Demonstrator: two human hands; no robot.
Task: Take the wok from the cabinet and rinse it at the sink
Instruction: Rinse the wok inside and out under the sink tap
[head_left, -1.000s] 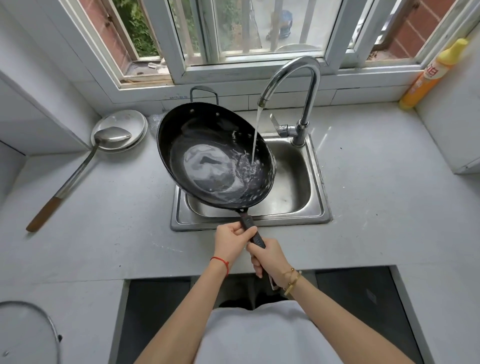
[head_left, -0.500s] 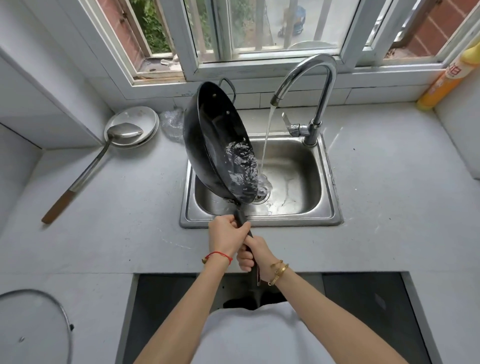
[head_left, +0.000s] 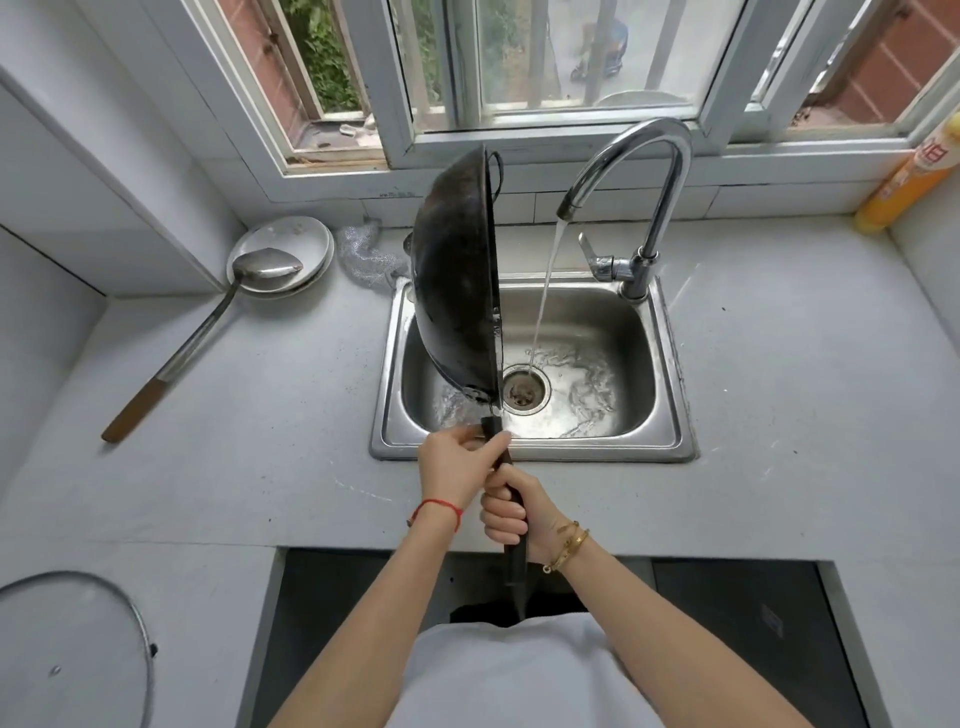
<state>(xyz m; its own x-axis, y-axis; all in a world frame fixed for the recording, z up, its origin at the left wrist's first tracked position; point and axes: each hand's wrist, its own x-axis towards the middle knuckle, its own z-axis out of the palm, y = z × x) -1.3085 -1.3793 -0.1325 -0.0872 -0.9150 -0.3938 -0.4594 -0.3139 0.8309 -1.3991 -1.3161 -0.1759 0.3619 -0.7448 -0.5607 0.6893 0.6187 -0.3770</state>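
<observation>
The black wok (head_left: 454, 280) stands on edge over the left half of the steel sink (head_left: 670, 395), its dark underside facing me and its opening turned right toward the water. My left hand (head_left: 457, 467) grips the wok's long black handle close to the pan. My right hand (head_left: 514, 512) grips the same handle lower down. Water runs from the chrome faucet (head_left: 649, 171) straight into the drain (head_left: 524, 392), to the right of the wok's rim. Water lies on the sink floor.
A metal ladle (head_left: 208, 327) lies on the left counter, its bowl on a stack of plates (head_left: 291, 244). A steel scourer (head_left: 366, 254) sits behind the sink. An orange bottle (head_left: 904, 182) stands at the far right. A glass lid (head_left: 67, 649) lies at bottom left.
The wok has tipped from nearly flat under the stream to standing on edge, and its water has poured into the sink. Both hands have kept hold of the handle.
</observation>
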